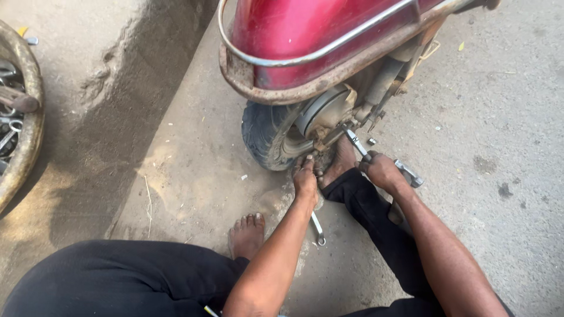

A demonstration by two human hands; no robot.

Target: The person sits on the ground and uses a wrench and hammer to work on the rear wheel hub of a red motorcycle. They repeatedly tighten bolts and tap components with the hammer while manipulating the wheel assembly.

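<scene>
As we look down from head height, we see our 2 bare arms reaching toward the rear wheel (267, 135) of a red scooter (305, 35) in the upper centre of the frame. Our left hand (305, 179) sits just below centre, fingers curled and pressed against the underside of the wheel hub (326, 111), close beside the tyre; whether it pinches a part there we cannot tell. Our right hand (380, 170) lies to the right of it, fingers wrapped tight round the handle of a metal wrench (358, 144), whose head points up-left into the hub fittings. The handle's far end juts out at the lower right of the fist.

1 bare foot (342, 161) rests against the ground between the 2 hands, directly under the hub. A 2nd bare foot (247, 235) stands flat lower down, left of centre. A spanner (318, 229) lies on the concrete just beside the left forearm, untouched. A rusty guard rail (282, 88) wraps the scooter's body above the wheel. At the left edge of the frame, a worn round tray (29, 135) holds loose tools. Black trousers (117, 276) fill the lower part of the frame.
</scene>
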